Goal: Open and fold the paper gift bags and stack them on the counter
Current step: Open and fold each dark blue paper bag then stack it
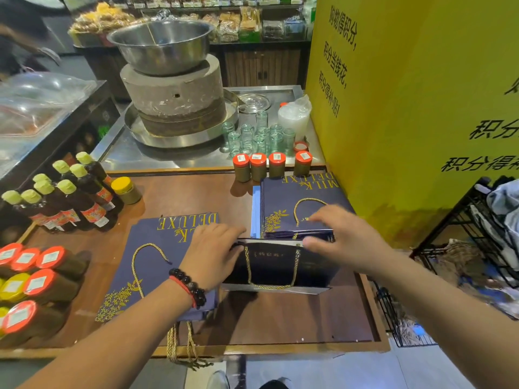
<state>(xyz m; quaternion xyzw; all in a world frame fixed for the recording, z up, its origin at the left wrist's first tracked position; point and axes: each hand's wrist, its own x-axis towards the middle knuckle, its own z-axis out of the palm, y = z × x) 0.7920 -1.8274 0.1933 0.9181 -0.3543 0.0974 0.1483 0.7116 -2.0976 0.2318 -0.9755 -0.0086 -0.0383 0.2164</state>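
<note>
Navy paper, gold print and gold cord handles: 1 gift bag (276, 269) stands opened on the brown wooden surface (280, 318), mouth up, between 2 flat piles of the same bags.

- Left pile (157, 265): flat bags lying near the front edge, cord handles hanging over it. The left forearm crosses this pile.
- Right pile (297, 211): flat bags stacked just behind the open bag, near the yellow panel (407, 108).
- Left hand (213, 251): bead bracelet at the wrist; fingers curled on the left end of the bag's top rim, holding it.
- Right hand (341, 238): on the right end of the same rim; thumb and fingers appear to pinch the edge, though the contact is blurred.

Handling, as a judgement: the bag is light and fairly stiff, holding its box shape unaided. Paper of this kind creases for good, so the side panels are best pushed inward along their existing fold lines. The safest hold is the reinforced top rim at both ends, where the hands now are; the cords are soft and give little control.

Surroundings: dark sauce bottles (73, 197) and red-lidded jars (28, 276) at left, 4 red-lidded jars (271, 165) behind the right pile, a stone mill (174, 99) with a steel bowl (161, 43) beyond.
</note>
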